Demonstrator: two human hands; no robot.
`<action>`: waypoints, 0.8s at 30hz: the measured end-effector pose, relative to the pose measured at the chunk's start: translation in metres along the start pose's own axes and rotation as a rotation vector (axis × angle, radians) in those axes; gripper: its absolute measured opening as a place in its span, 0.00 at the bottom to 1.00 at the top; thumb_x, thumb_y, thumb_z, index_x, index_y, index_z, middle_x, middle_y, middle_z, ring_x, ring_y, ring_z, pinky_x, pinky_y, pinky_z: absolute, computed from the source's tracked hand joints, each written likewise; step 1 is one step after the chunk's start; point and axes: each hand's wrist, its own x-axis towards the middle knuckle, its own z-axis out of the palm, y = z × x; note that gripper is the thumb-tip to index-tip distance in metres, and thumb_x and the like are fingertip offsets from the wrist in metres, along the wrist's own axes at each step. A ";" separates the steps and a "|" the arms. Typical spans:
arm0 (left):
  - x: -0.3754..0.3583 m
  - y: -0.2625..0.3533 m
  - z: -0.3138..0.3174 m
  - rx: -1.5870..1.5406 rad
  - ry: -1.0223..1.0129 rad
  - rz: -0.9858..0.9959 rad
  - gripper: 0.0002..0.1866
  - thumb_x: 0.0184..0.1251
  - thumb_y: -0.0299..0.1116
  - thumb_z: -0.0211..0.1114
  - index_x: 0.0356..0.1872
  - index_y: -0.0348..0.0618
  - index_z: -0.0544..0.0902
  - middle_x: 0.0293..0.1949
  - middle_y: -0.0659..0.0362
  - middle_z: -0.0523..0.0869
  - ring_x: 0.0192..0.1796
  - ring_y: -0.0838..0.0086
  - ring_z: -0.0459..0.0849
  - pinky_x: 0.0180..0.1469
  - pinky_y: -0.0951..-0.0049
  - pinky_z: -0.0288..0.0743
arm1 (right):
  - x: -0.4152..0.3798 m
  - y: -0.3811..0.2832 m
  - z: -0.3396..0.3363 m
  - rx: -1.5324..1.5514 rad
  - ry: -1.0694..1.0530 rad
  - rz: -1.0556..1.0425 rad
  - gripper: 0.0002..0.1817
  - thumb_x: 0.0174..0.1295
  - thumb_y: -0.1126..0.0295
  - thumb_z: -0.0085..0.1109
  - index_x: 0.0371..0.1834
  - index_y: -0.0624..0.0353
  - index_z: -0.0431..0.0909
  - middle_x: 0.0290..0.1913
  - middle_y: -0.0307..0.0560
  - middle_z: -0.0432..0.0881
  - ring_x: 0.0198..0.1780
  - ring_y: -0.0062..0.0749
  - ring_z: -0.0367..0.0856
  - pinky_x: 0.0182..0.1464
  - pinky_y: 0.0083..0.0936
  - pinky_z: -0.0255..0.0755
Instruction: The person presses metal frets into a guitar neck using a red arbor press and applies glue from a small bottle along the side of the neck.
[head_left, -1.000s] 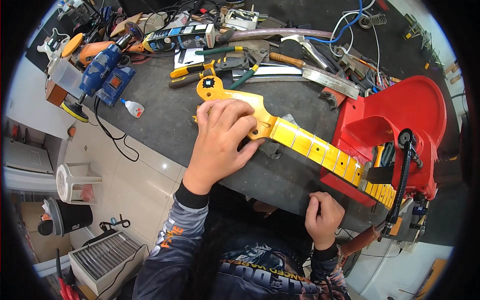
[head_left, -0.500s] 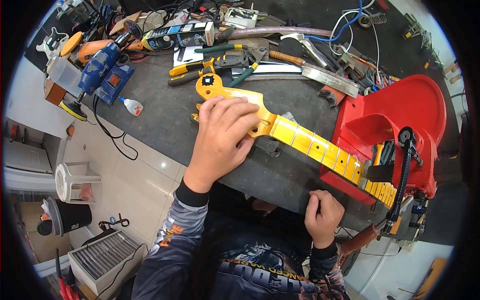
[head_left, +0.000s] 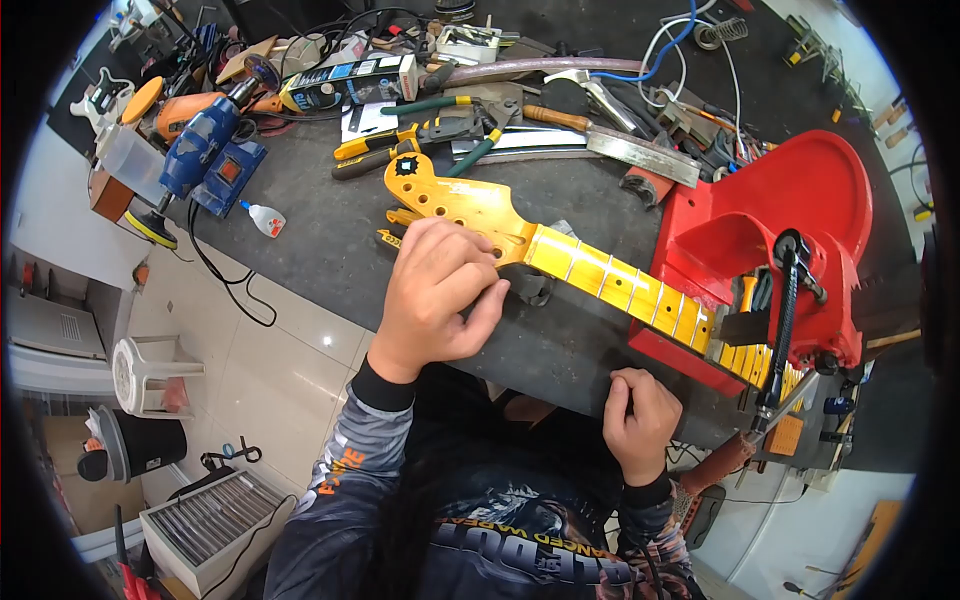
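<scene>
A yellow guitar neck (head_left: 590, 272) lies slantwise over the bench, its headstock to the left and its fretted end under the red lever press (head_left: 690, 240). Along the lower edge of the headstock, my left hand (head_left: 440, 285) is closed, with fingers curled against the wood and thumb bent below. Several tuner holes show above the knuckles. My right hand (head_left: 645, 415) makes a loose fist by the bench's front edge, apart from the neck, and nothing shows in it. A metal block of the press sits over the frets. The press lever (head_left: 785, 330) slants down toward a brown grip (head_left: 720, 465).
Pliers (head_left: 375, 150), cutters (head_left: 490, 135) and a wooden-handled file (head_left: 640, 155) lie behind the neck. A blue bench grinder (head_left: 205, 150) and a small glue bottle (head_left: 267, 219) are on the left. A white stool (head_left: 150, 365) stands on the floor.
My left hand has slid down off the headstock's face to its lower edge, and its fingers have curled more. The view has shifted slightly; my right hand stays a fist.
</scene>
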 end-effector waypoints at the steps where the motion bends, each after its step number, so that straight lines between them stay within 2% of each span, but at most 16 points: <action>1: -0.001 0.000 0.000 -0.005 -0.002 0.007 0.12 0.53 0.19 0.80 0.35 0.42 0.85 0.39 0.56 0.89 0.49 0.56 0.92 0.58 0.52 0.81 | 0.001 0.000 -0.001 0.008 -0.002 -0.005 0.02 0.70 0.78 0.69 0.40 0.58 0.85 0.35 0.48 0.90 0.34 0.49 0.91 0.39 0.40 0.82; 3: -0.003 0.001 0.002 0.016 0.100 0.012 0.11 0.54 0.18 0.78 0.34 0.42 0.85 0.32 0.56 0.86 0.40 0.57 0.89 0.48 0.55 0.79 | 0.001 -0.001 -0.002 0.011 0.006 -0.001 0.02 0.70 0.78 0.69 0.40 0.58 0.85 0.35 0.48 0.90 0.34 0.49 0.91 0.39 0.40 0.82; 5: -0.008 0.002 -0.001 0.014 0.110 -0.028 0.10 0.59 0.16 0.76 0.34 0.40 0.84 0.28 0.56 0.81 0.32 0.58 0.80 0.41 0.59 0.73 | 0.000 -0.001 -0.002 0.030 0.017 -0.006 0.03 0.70 0.77 0.70 0.40 0.57 0.85 0.35 0.48 0.90 0.34 0.50 0.91 0.39 0.41 0.83; 10: -0.016 0.000 0.000 -0.020 0.165 -0.008 0.09 0.74 0.16 0.69 0.35 0.38 0.79 0.30 0.55 0.81 0.33 0.61 0.78 0.42 0.61 0.73 | -0.006 0.003 -0.005 0.002 0.035 0.003 0.02 0.71 0.74 0.71 0.42 0.56 0.86 0.36 0.46 0.90 0.37 0.47 0.92 0.41 0.40 0.84; 15: -0.024 0.032 0.015 -0.094 0.143 0.040 0.14 0.77 0.18 0.69 0.31 0.39 0.74 0.29 0.54 0.79 0.31 0.61 0.75 0.38 0.62 0.69 | -0.008 0.005 -0.004 0.102 0.135 -0.065 0.03 0.73 0.73 0.70 0.45 0.55 0.86 0.36 0.44 0.88 0.37 0.45 0.92 0.42 0.41 0.85; 17: -0.033 0.042 0.018 -0.081 0.036 0.079 0.16 0.79 0.20 0.69 0.29 0.38 0.73 0.26 0.54 0.73 0.29 0.60 0.71 0.35 0.60 0.64 | -0.014 0.000 -0.012 0.117 0.110 -0.060 0.05 0.73 0.75 0.69 0.49 0.56 0.86 0.39 0.46 0.88 0.39 0.46 0.92 0.42 0.41 0.84; 19: -0.036 0.049 0.022 -0.208 -0.010 0.065 0.16 0.73 0.18 0.70 0.28 0.40 0.73 0.25 0.52 0.72 0.26 0.54 0.70 0.33 0.55 0.62 | -0.022 -0.022 -0.027 0.445 -0.002 0.123 0.09 0.72 0.78 0.68 0.52 0.57 0.86 0.45 0.50 0.87 0.43 0.48 0.92 0.43 0.41 0.83; 20: -0.036 0.049 0.025 -0.211 -0.014 0.073 0.16 0.73 0.18 0.70 0.28 0.40 0.73 0.25 0.52 0.72 0.26 0.54 0.70 0.33 0.55 0.62 | -0.029 -0.034 -0.038 0.556 -0.005 0.084 0.13 0.71 0.79 0.69 0.56 0.57 0.86 0.52 0.53 0.85 0.49 0.51 0.91 0.44 0.40 0.83; 21: -0.037 0.048 0.026 -0.233 0.014 0.003 0.12 0.80 0.22 0.67 0.33 0.38 0.75 0.29 0.54 0.75 0.29 0.62 0.71 0.35 0.58 0.64 | -0.037 -0.043 -0.051 0.517 -0.005 -0.029 0.18 0.67 0.78 0.73 0.59 0.55 0.87 0.53 0.50 0.84 0.51 0.52 0.90 0.49 0.42 0.84; 22: -0.035 0.051 0.028 -0.254 0.041 -0.072 0.10 0.86 0.26 0.63 0.38 0.37 0.77 0.33 0.55 0.78 0.32 0.69 0.73 0.37 0.61 0.66 | -0.040 -0.046 -0.063 0.480 0.058 -0.171 0.20 0.65 0.78 0.74 0.60 0.54 0.88 0.54 0.47 0.84 0.52 0.50 0.90 0.53 0.44 0.84; 23: -0.031 0.055 0.031 -0.256 0.039 -0.070 0.10 0.86 0.26 0.63 0.38 0.37 0.77 0.33 0.55 0.78 0.32 0.69 0.73 0.37 0.61 0.66 | -0.044 -0.046 -0.075 0.440 0.119 -0.313 0.23 0.62 0.78 0.75 0.61 0.52 0.89 0.54 0.44 0.84 0.53 0.48 0.90 0.56 0.45 0.84; 24: -0.015 0.065 0.036 -0.277 0.090 -0.079 0.06 0.88 0.28 0.62 0.48 0.36 0.78 0.40 0.54 0.82 0.37 0.69 0.77 0.42 0.61 0.72 | -0.048 -0.042 -0.084 0.396 0.242 -0.354 0.26 0.57 0.79 0.75 0.62 0.50 0.90 0.56 0.42 0.83 0.54 0.43 0.90 0.57 0.46 0.81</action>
